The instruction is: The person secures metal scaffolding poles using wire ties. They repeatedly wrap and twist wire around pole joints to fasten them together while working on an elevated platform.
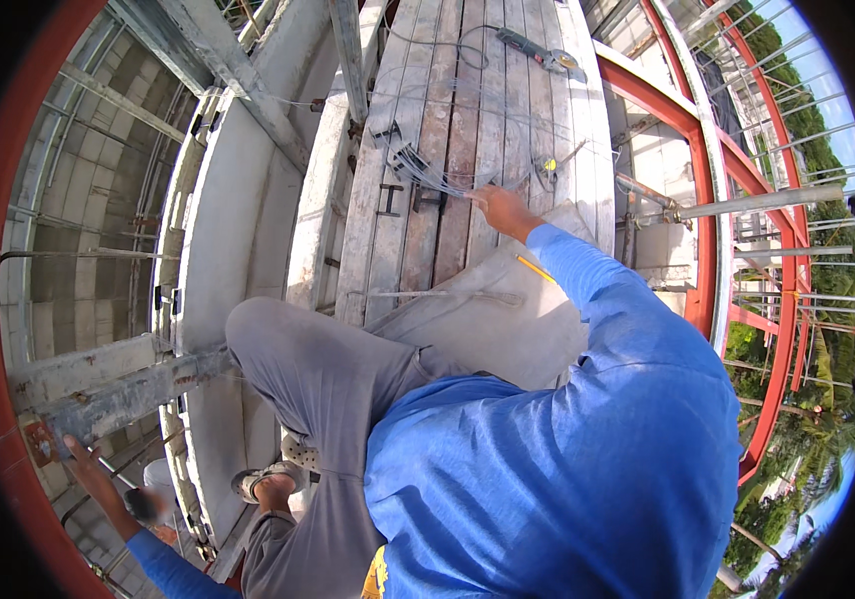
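I crouch on a platform of wooden planks [447,120] high on a building. My right hand [500,210], at the end of a blue sleeve, reaches forward and pinches a bundle of thin grey wires [437,180] that fan out over the planks. Dark metal clips [402,158] lie at the far end of the wires. My left hand [86,464] stretches down to the lower left and lies against the end of a grey steel beam [128,394], beside a red plate [38,441]. Its grip is not clear.
A power tool [539,50] with its cable lies at the planks' far end, and a yellow pencil [535,268] on a grey board [507,329]. Red steel frames [687,120] and a scaffold tube [757,203] edge the right, with open drop beyond. A block wall [88,170] stands left.
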Tool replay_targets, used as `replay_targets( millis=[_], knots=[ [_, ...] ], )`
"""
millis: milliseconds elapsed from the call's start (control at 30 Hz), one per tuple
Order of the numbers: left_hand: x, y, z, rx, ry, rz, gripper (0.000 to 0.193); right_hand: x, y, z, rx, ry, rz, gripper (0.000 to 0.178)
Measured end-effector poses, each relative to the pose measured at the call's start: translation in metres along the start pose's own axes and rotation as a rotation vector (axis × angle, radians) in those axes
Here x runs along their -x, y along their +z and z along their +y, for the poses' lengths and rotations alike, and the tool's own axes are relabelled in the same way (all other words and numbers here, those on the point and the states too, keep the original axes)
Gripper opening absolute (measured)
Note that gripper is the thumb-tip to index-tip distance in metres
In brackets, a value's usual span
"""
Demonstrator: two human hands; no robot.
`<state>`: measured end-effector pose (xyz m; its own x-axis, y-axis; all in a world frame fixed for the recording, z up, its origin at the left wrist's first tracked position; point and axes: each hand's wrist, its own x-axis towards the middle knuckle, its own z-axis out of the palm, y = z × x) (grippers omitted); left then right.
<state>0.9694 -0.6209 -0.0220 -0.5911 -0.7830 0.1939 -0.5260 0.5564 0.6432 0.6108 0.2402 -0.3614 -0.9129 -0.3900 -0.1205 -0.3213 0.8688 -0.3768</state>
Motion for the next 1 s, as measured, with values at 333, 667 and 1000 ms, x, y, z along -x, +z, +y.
replay_targets(
  millis=[333, 667, 1000],
  knots=[
    [0.009, -0.014, -0.011, -0.022, -0.029, -0.041, 0.094, 0.022, -0.051, 0.096, 0.328, 0.407, 0.045, 0.041],
    [0.068, -0.062, -0.019, -0.269, 0.069, -0.328, 0.067, -0.009, -0.013, 0.103, 0.588, 0.24, -0.225, 0.027],
    [0.153, 0.002, -0.018, -0.344, 0.118, -0.853, 0.046, 0.012, -0.09, 0.089, 0.596, -0.081, -0.051, 0.024]
  ],
)
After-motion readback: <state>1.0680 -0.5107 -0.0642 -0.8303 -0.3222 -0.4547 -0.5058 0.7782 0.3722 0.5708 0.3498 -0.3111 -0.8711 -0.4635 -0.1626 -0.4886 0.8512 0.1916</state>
